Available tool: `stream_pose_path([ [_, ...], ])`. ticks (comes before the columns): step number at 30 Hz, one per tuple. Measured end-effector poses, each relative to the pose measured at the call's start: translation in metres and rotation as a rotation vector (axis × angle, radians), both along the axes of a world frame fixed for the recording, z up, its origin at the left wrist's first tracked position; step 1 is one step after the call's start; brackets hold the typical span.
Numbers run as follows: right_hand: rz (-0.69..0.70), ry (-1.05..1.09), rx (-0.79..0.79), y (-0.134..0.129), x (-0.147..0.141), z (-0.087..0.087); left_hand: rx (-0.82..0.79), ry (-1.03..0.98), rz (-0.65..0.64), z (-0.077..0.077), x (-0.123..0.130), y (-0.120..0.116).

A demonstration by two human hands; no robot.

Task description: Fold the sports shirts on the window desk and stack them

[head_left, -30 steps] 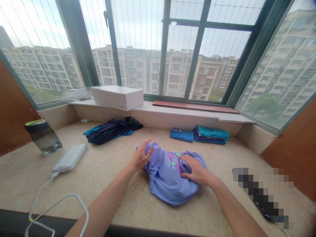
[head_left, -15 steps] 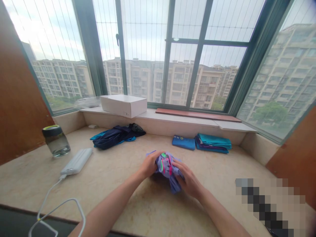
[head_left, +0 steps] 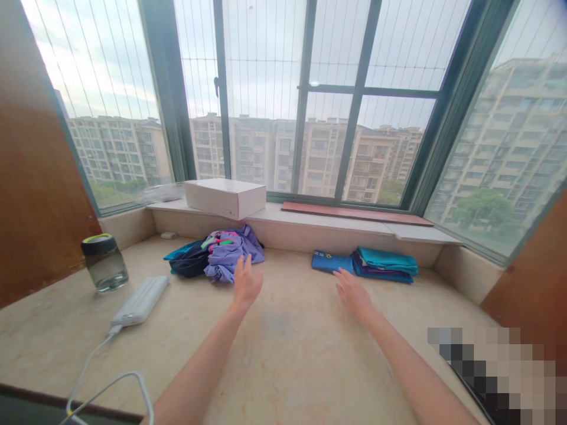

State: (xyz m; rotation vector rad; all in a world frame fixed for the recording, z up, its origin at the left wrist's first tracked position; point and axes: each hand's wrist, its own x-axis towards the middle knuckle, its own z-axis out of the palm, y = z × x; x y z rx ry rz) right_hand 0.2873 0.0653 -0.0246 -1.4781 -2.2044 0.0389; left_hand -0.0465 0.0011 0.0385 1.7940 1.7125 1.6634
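Right, from the head camera, both hands are bare: the left hand [head_left: 248,283] has its fingers loosely spread at the near edge of a crumpled purple shirt [head_left: 233,260], and contact there is hard to tell. Over on the other side, the right hand [head_left: 353,292] reaches out, fingers apart and gripping nothing, tips just by a folded blue cloth [head_left: 325,262]. That cloth and the folded stack [head_left: 385,262] beside it look finished; the purple shirt, lying partly over the dark clothes [head_left: 188,264] at the back of the counter [head_left: 274,366], looks unfolded, as does everything in that heap. Containers next: a white box [head_left: 212,198] sits shut on the ledge [head_left: 287,216], contents hidden, and the lidded bottle [head_left: 106,267] seems to hold clear liquid.
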Motion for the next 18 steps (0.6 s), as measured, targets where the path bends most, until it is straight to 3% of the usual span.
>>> stream_pose_path([
  [4, -0.101, -0.016, -0.096, 0.043, 0.004, 0.009, -0.015, 0.215, -0.022, -0.034, 0.020, -0.001],
  [7, -0.167, 0.016, -0.099, 0.056, -0.001, 0.009, -0.028, 0.360, -0.128, -0.050, 0.030, -0.006],
  [12, -0.248, 0.130, -0.063, 0.056, -0.012, 0.008, -0.082, 0.423, -0.243, -0.054, 0.034, -0.010],
  [18, -0.167, 0.324, -0.026, 0.033, -0.016, 0.015, -0.142, 0.289, -0.327, -0.056, 0.038, -0.010],
])
